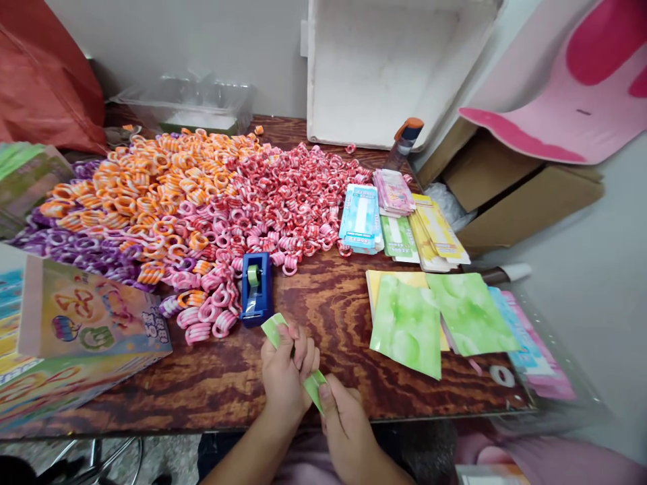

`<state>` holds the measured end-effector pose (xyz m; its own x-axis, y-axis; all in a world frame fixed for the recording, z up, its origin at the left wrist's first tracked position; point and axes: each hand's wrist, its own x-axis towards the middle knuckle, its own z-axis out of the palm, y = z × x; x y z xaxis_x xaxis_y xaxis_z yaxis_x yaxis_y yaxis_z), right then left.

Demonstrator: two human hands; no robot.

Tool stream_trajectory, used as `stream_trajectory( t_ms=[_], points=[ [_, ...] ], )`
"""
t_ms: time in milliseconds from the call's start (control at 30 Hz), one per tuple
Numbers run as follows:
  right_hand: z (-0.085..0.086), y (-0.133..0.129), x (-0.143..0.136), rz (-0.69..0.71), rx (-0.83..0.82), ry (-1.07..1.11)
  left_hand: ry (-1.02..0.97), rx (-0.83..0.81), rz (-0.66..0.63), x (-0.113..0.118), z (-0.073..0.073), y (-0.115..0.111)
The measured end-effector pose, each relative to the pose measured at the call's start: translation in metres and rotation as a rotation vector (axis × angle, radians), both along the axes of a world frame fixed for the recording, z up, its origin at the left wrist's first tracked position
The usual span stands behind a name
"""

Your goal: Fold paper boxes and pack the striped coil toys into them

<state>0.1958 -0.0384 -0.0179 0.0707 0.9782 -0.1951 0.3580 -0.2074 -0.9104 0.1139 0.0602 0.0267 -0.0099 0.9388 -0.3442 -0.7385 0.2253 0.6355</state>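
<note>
A narrow folded strip of light green card [314,389] is stretched between my hands above the table's front edge. My left hand [287,364] wraps round its upper part, with one end poking out past the fingers. Lower down, my right hand [344,411] pinches the other end between thumb and fingers. Just beyond my left hand stands a blue tape dispenser [257,289] holding a roll of tape. To the right lie flat green printed sheets [407,323], partly over a yellow one.
A large heap of striped coil rings [202,195] in orange, red, pink and purple spreads over the left and middle. Printed boxes [96,310] stand at left. Stacks of coloured cards [361,215], a bottle [404,141] and a white foam box [394,67] are at the back right.
</note>
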Motion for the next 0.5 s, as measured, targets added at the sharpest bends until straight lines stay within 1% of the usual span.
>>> stream_trajectory(
  t_ms=[67,167,233,300,367,400,433,500],
  points=[
    [0.0,0.003,0.005,0.007,0.016,-0.053,0.025,-0.012,-0.001,0.005,-0.003,0.001],
    [0.005,0.008,0.02,0.021,0.023,-0.067,0.08,-0.024,-0.023,0.017,-0.007,0.008],
    [0.008,0.008,0.035,0.012,0.099,-0.148,0.132,-0.03,-0.065,0.026,-0.01,0.017],
    [0.008,0.006,0.056,-0.059,0.253,-0.369,0.202,-0.041,-0.114,0.033,-0.014,0.029],
    [0.002,0.004,0.082,-0.157,0.394,-0.687,0.295,-0.052,-0.147,0.039,-0.02,0.04],
    [-0.003,0.004,0.095,-0.185,0.428,-0.835,0.347,-0.052,-0.162,0.041,-0.024,0.045],
    [-0.008,0.004,0.11,-0.187,0.448,-0.962,0.398,-0.046,-0.183,0.044,-0.029,0.048],
    [-0.019,0.005,0.137,-0.126,0.484,-1.13,0.496,-0.004,-0.239,0.05,-0.041,0.052]
  ],
)
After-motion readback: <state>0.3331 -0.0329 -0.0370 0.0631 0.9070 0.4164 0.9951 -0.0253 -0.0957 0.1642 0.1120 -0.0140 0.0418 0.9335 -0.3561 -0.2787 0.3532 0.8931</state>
